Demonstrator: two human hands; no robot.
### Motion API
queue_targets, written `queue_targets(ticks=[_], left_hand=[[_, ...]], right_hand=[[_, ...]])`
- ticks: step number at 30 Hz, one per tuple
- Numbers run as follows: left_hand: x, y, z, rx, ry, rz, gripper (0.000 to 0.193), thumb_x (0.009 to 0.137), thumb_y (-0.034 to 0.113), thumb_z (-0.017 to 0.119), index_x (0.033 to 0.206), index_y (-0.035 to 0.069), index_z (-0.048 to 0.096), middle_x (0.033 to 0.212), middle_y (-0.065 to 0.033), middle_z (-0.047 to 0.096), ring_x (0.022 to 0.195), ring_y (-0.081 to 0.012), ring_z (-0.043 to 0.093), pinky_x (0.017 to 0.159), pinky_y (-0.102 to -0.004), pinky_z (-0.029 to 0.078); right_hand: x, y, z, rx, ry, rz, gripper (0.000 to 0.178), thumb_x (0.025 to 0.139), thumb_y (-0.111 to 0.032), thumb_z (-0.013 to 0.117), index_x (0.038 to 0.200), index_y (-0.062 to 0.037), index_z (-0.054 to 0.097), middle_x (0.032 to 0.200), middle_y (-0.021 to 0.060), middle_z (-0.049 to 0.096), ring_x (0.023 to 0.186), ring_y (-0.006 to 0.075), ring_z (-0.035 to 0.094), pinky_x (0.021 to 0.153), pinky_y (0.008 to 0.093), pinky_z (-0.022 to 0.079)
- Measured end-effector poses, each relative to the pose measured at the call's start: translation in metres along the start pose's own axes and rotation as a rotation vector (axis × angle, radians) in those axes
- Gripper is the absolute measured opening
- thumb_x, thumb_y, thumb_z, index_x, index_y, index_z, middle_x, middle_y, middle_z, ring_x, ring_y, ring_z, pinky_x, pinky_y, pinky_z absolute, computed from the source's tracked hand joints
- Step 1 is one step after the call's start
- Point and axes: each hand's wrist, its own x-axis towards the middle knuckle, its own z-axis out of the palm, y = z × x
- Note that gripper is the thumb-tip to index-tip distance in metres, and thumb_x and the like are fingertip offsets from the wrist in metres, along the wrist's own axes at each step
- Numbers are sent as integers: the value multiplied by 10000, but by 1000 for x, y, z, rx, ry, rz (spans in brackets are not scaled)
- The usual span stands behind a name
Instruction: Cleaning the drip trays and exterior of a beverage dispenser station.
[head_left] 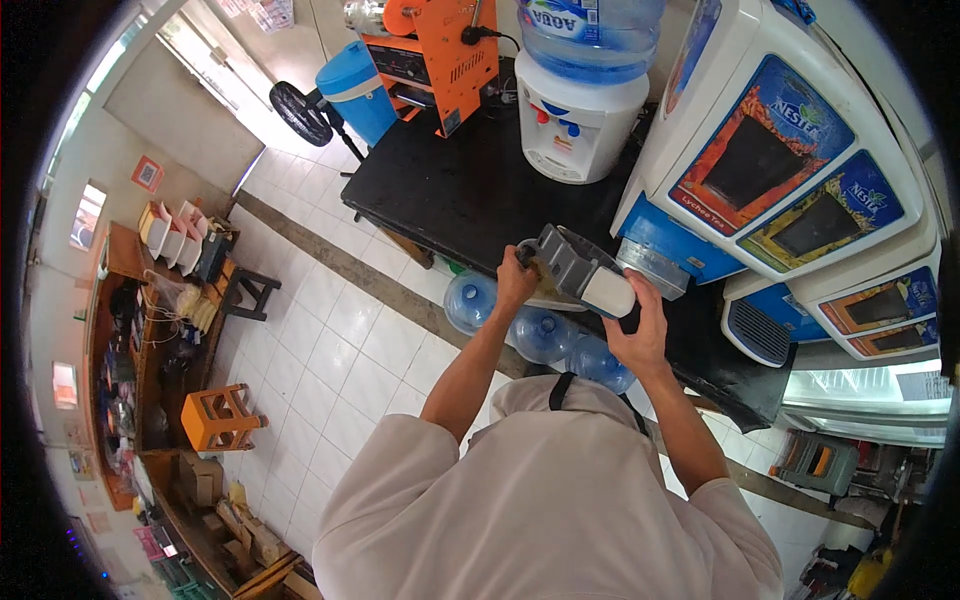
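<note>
Both my hands are raised over the near edge of a black-topped counter (460, 190). Between them is a dark grey moulded plastic part (572, 262) with hollow sections and a pale, rounded end piece (608, 292). My left hand (516, 278) closes on its left end, around a small black bit. My right hand (640, 325) grips the pale end from the right, thumb and fingers on its sides. The part is tilted, and its exact kind cannot be made out. Just beyond my right hand, a silvery metal box-like piece (652, 268) sits below the blue front of a drink dispenser (770, 150).
On the counter stand a white water dispenser (575, 120) with a blue bottle and an orange machine (430, 65). Several blue water bottles (540, 332) are on the floor by the counter. A drip tray (757, 332) juts out at right. Behind at left are an orange stool (220, 418) and shelves.
</note>
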Motion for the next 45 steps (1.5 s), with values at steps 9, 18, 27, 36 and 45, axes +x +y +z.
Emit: queue_targets(ticks=[9, 18, 27, 36, 45], left_hand=[[3, -6, 15, 167, -50, 123, 279, 764, 105, 571, 1004, -11, 489, 907, -278, 607, 919, -447, 569, 774, -488, 457], [17, 8, 28, 236, -195, 143, 293, 806, 239, 541, 917, -21, 616, 860, -283, 608, 861, -432, 588, 729, -473, 467], [38, -6, 43, -41, -243, -391, 744, 883, 633, 265, 705, -7, 601, 731, -162, 614, 742, -292, 621, 709, -415, 474], [24, 11, 33, 243, -326, -148, 440, 813, 374, 554, 904, -43, 661, 876, -219, 655, 892, -336, 626, 781, -397, 467], [37, -13, 34, -151, -128, -41, 476, 807, 472, 634, 849, -2, 630, 724, -40, 583, 650, -142, 517, 604, -322, 438]], right_hand=[[-22, 13, 9, 35, 119, 136, 618, 681, 32, 714, 1222, -15, 420, 1203, 198, 492, 1099, 323, 522, 915, 378, 444], [-31, 21, 8, 117, 253, 408, 595, 716, -6, 723, 1224, -14, 414, 1207, 142, 460, 1108, 245, 508, 901, 336, 457], [-56, 51, 1, 320, 636, 694, 539, 766, -47, 704, 1204, 0, 393, 1138, 132, 483, 1060, 197, 502, 857, 312, 467], [-99, 126, -42, 901, 1038, 1332, 281, 810, -126, 670, 1034, -27, 533, 971, 89, 607, 875, 226, 615, 728, 399, 552], [-99, 199, -12, 1026, 1059, 1510, 247, 835, -163, 647, 1030, -35, 567, 1027, 120, 606, 897, 280, 620, 785, 449, 533]])
